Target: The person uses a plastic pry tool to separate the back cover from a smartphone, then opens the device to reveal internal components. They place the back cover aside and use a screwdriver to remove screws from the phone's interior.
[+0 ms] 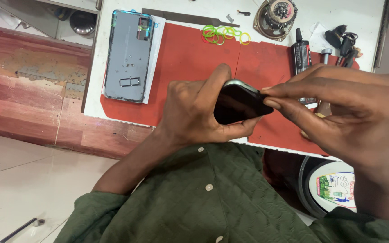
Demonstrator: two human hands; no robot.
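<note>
Gripped in the left hand [194,108], a black phone [239,103] sits above the near edge of a red mat [185,58], fingers wrapped round its body. Right hand [347,108] pinches the phone's right edge between thumb and fingertips. Farther left lies a grey phone back cover [129,54]; beyond, green rubber bands [219,34] and a black glue tube [300,54].

Phone [239,104] between hands, over mat [181,58]; back cover [128,56] left.
</note>
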